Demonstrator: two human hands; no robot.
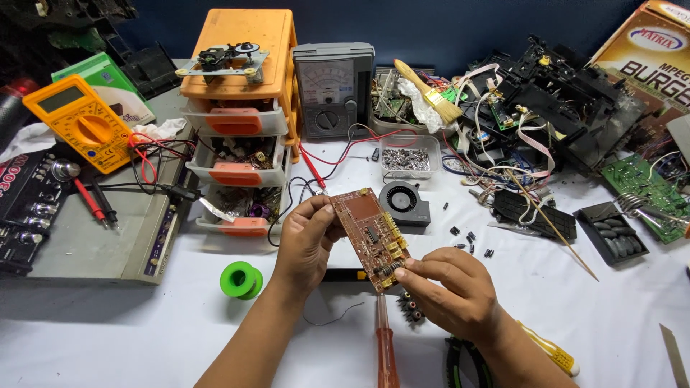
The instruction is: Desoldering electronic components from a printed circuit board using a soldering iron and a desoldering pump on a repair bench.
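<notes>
A: Hand pose, please.

B: Left hand (307, 241) raised over the counter (144, 330), forearm coming in from the bottom edge, fingers curled onto the upper left edge of the board (368, 233). Right hand (453, 284) comes from the lower right, thumb and forefinger pinched on a small part at the board's lower end. Both hands closed on the board.

A: Board position?

B: Held tilted above the counter at centre, copper-brown face up, just in front of a small black fan (405, 201). A soldering iron (386, 345) with a translucent red handle lies below it.

A: Packages, labels?

B: Top right corner, a cardboard box (647, 50), brown and orange with large print, partly cut off. Far left, a flat green and white pack (108, 82) behind the yellow meter (83, 122). An orange drawer unit (241, 86) stands behind the left hand. A green spool (241, 280) lies beside the left forearm.
</notes>
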